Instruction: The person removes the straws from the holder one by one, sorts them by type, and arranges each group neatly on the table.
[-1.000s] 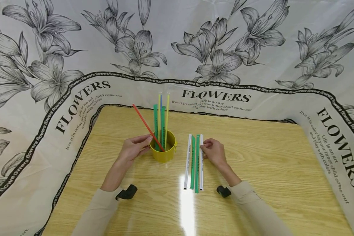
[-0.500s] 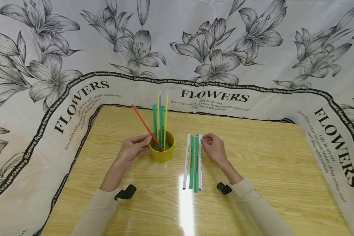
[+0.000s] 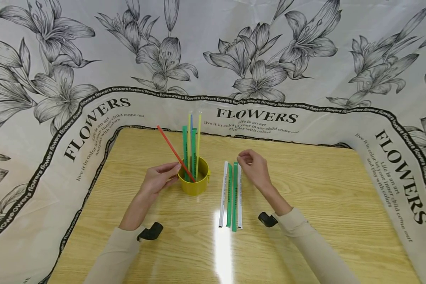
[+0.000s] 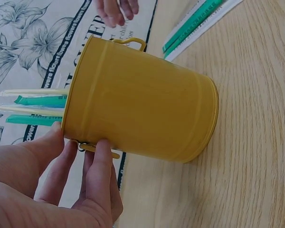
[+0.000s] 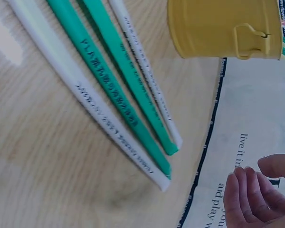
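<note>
My left hand [image 3: 155, 180] grips the small yellow bucket [image 3: 194, 189] by its left side. In the left wrist view the thumb lies on the rim, and the fingers touch the side handle [image 4: 97, 150]. A red straw [image 3: 168, 142] leans out to the left. Wrapped green straws [image 3: 185, 142], yellow straws [image 3: 198, 138] and a blue straw [image 3: 191, 123] stand upright in the bucket. On the table, two green paper-wrapped straws [image 3: 235, 197] lie between two white ones [image 3: 221, 203]. Just above their far ends hovers my right hand [image 3: 256, 169], fingers loosely curled, holding nothing.
The wooden table [image 3: 316, 189] extends to both sides. Behind it and along its sides hangs a white flower-printed cloth [image 3: 184, 59]. Each wrist carries a black camera mount [image 3: 151, 231]. A bright reflection lies on the table in front of the straws.
My right hand has risen from the right white straw and shifted slightly away from me, off the straws' far ends. The left hand stays on the bucket; the straws lie as before.
</note>
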{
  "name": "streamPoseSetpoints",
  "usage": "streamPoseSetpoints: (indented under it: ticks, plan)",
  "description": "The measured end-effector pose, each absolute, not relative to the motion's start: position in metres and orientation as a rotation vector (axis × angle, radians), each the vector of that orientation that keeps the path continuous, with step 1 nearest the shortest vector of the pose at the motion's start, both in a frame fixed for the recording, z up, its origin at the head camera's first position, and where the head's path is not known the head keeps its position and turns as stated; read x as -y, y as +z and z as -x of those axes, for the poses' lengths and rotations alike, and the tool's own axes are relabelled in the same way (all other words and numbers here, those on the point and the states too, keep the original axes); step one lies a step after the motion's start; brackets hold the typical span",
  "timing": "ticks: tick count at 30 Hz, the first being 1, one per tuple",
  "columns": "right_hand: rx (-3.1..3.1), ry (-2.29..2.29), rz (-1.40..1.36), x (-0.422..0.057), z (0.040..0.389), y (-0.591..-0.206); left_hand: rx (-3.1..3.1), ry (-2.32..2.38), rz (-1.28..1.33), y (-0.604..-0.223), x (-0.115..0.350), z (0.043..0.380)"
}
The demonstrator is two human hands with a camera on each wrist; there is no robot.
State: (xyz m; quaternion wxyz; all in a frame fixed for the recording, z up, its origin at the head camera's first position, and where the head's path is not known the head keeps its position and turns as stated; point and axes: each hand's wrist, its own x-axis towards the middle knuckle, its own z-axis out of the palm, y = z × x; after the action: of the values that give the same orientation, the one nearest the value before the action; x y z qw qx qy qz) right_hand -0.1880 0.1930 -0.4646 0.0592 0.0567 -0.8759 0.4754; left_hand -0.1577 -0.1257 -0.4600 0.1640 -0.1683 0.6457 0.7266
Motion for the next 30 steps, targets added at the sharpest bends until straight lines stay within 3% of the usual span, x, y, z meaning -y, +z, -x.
streamPoseSetpoints:
  ticks: [30]
  plan:
    - [2.473, 1.589, -0.386, -0.143, 0.21, -0.405, -1.842, 2.064, 0.491, -0.459, 0.125, 0.158]
